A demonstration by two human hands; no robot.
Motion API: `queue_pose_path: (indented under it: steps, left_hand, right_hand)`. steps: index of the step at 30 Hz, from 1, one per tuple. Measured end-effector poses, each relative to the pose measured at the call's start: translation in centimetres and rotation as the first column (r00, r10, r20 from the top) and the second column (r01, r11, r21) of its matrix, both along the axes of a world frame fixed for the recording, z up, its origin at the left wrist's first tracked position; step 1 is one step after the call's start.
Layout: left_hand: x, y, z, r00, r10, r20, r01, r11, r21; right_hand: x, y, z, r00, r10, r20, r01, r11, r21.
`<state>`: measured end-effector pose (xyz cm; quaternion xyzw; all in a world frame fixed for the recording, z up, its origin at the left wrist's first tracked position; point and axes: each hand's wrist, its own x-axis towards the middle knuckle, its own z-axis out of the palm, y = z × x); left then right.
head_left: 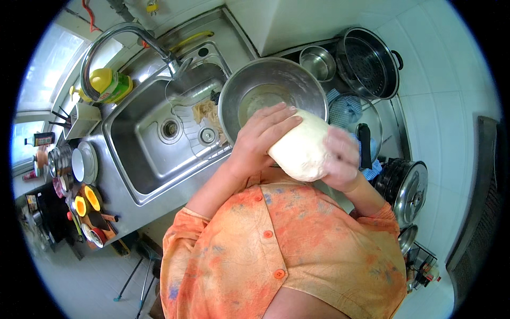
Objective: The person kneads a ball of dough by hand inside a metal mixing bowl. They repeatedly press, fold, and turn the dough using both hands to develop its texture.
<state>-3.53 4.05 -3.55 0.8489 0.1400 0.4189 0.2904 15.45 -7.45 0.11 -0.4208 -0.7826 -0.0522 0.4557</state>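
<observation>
A large, smooth ball of pale dough is lifted between my two hands, over the near edge of a wide steel bowl. My left hand lies along the dough's upper left side, its fingers curved over the top. On the other side my right hand presses against the dough, its fingers blurred by motion. Whitish residue coats the inside of the bowl, and its near right rim is hidden behind the dough.
Left of the bowl is a steel sink with an arched faucet. A small pot and a black steamer pot stand at the back right. A lidded pot sits nearer right. Cut pumpkin halves lie far left.
</observation>
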Motion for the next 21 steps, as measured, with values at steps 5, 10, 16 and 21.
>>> queue_pose_path:
  steps: [5,10,16,21]
  left_hand:
    - [1.1,-1.1,0.6,0.971,-0.236,-0.032,0.136,0.659,-0.74]
    - [2.7,-0.5,-5.8,0.994,-0.079,0.081,0.097,0.223,-0.97]
    - [1.9,0.8,-9.1,0.982,-0.136,-0.13,-0.087,0.281,-0.956]
    - [0.8,0.3,-8.4,0.967,-0.106,-0.232,-0.186,0.333,-0.925]
  right_hand:
    - [0.5,2.6,0.3,0.878,-0.102,-0.468,-0.146,0.874,-0.464]
    - [0.6,8.2,-4.5,0.751,-0.478,-0.456,-0.035,0.661,-0.75]
    - [1.8,11.6,-13.7,0.838,-0.492,-0.238,0.042,0.493,-0.869]
    - [1.8,13.2,-16.5,0.92,-0.373,0.124,0.254,0.322,-0.912]
